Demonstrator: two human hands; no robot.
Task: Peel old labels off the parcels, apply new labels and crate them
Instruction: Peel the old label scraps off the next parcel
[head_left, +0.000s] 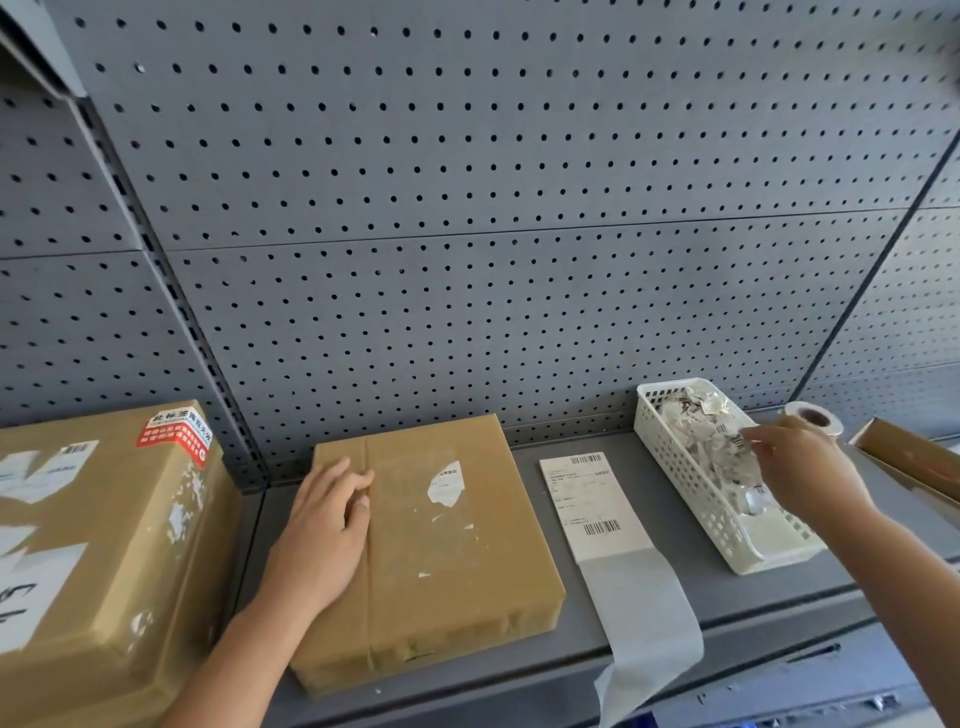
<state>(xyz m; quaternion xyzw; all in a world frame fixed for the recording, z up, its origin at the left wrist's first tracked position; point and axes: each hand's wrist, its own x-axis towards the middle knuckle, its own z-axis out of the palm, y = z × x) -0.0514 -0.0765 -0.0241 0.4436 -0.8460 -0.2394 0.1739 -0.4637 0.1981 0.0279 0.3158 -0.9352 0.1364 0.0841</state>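
- Reaching in from the near edge, our left hand (327, 525) is lying flat on the left half of the parcel (457, 582), fingers straight and together, pressing down and gripping nothing.
- Our right hand (802, 470) is hovering over the white basket (685, 483) at the right. Its fingers are loosely spread, the tips just at the label scraps (701, 423) heaped inside. We are judging that it is holding nothing, though the tips are blurring into the paper.
- Between the hands, the parcel is sitting on the shelf (257, 525), its taped seam running away from us toward the pegboard (467, 208).
- One torn remnant of old label (445, 484) is clinging to the parcel's top, toward the far right. It is lying near our left fingertips, to their right, and well apart from the right hand, so the left hand is nearer.
- Between the parcel and the basket, the new label (584, 499) is lying face up with its long axis running front to back. Its backing strip (641, 613) is trailing over the shelf's front edge, and the right hand is nearer to it.
- We are judging that the remnant is needing peeling first. The right hand would be crossing leftward over the new label to reach it while the left is steadying the parcel.
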